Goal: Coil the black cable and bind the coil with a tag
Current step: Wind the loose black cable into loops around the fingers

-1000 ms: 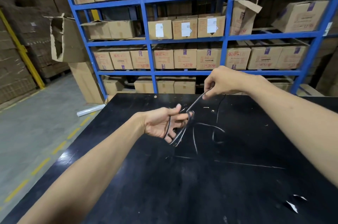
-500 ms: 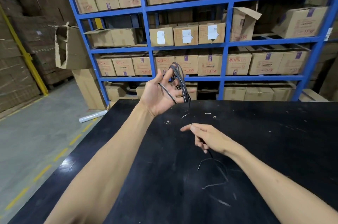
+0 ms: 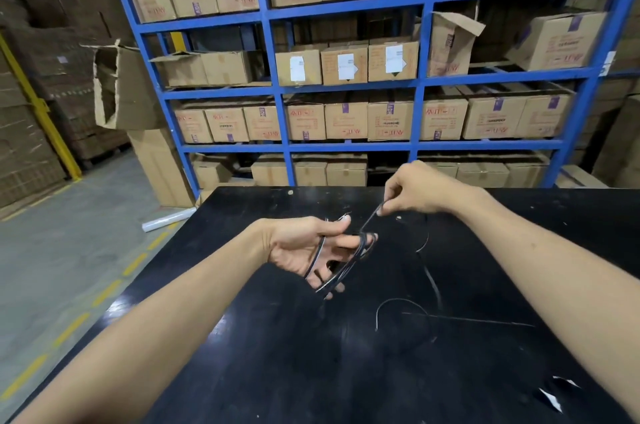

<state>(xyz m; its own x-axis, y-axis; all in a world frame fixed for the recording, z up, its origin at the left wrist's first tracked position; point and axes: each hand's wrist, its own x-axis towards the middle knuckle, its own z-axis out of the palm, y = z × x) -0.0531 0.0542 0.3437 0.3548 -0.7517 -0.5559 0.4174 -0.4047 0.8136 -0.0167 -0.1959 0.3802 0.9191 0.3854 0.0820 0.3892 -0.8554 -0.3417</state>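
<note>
Black cable (image 3: 362, 245): thin, round in section, glossy where the light catches it, hard to separate from the table top beneath. Several loops wound around the left hand (image 3: 304, 247), palm turned up, fingers (image 3: 349, 241) spread inside the loops and the thumb laid across the top strand; the coil hangs from the fingers just above the table (image 3: 242, 354). From the coil one strand runs up and right to the right hand (image 3: 412, 191), which pinches it between thumb and fingertips, the other fingers curled in. Beyond the pinch the free length drops in an arc to the surface, trails toward the near side and ends in a loose curve lying flat, apart from both hands. Table: matte black, scuffed, dotted with pale specks; white scraps (image 3: 550, 396) near the front right corner. Behind it, a blue steel shelving rack (image 3: 420, 77) with tiers filled by brown corrugated cardboard boxes (image 3: 346, 118), printed in red and purple, some bearing white labels; contents not visible. One box on the upper right tier stands with its flap torn open. A further open box (image 3: 121, 87) sits atop a stack left of the rack, its inside dark. Floor: grey concrete with yellow dashed lines; a white roll (image 3: 169, 219) lies on it by the table's far left corner.
</note>
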